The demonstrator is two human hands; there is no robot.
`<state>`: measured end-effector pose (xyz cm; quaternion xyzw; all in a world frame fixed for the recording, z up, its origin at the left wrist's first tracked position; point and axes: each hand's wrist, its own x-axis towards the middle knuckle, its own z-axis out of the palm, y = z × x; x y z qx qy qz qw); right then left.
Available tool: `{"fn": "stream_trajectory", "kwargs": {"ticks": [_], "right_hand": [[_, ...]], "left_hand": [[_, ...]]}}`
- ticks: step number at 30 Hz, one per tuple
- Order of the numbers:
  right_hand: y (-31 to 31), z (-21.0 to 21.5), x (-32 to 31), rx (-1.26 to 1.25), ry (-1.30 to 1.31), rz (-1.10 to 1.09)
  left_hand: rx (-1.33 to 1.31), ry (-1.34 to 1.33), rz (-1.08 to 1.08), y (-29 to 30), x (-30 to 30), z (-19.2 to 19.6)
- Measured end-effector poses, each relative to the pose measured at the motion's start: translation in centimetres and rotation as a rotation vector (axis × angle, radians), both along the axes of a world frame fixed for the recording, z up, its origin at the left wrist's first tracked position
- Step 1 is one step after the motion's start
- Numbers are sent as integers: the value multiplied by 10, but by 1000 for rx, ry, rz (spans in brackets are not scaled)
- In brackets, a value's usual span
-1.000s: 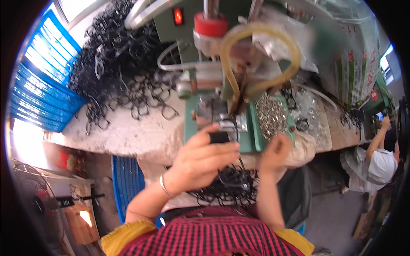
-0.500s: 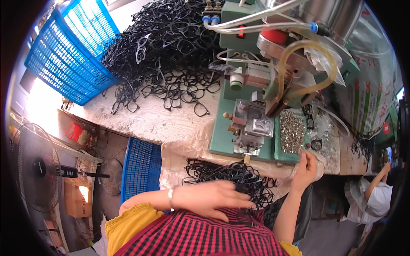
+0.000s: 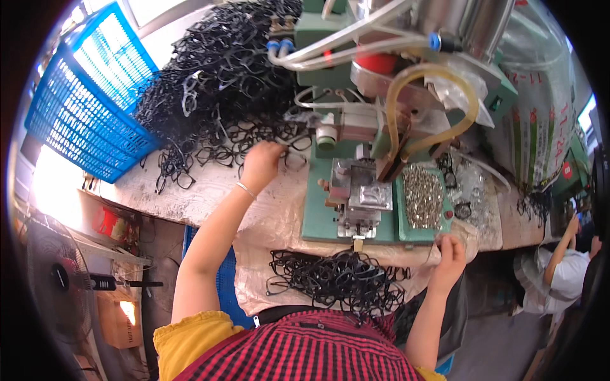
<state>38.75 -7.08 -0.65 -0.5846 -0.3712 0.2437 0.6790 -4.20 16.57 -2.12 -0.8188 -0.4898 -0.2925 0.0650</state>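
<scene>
My left hand (image 3: 262,167) reaches out to the near edge of the loose black frames, its fingers closed on one black glasses frame (image 3: 295,160) that looks slightly blurred. My right hand (image 3: 450,259) is beside the front right corner of a green tray (image 3: 416,235) full of small shiny metal parts (image 3: 423,197). Its thumb and fingers are pinched together; anything between them is too small to make out. Left of the tray stands a green bench press with a metal fixture (image 3: 368,197). A heap of black glasses frames (image 3: 337,279) lies in front of it, near my lap.
A big pile of black frames (image 3: 222,70) covers the back of the table, beside a tilted blue basket (image 3: 89,114). Pale hoses (image 3: 473,95) loop off the press. A fan (image 3: 60,276) stands at the left. Another person (image 3: 556,270) sits at far right.
My left hand has moved from above the lap heap up and away to the loose frames, closing on one. My right hand stays pinched near the tray corner. The view has shifted slightly.
</scene>
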Motion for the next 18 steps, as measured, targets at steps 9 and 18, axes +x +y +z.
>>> {"fn": "stream_trajectory", "kwargs": {"ticks": [9, 18], "right_hand": [[92, -6, -13, 207, 345, -112], [80, 20, 0, -67, -321, -1]], "left_hand": [[-564, -2046, -118, -38, 0, 18], [-28, -562, -705, -161, 96, 130]]}}
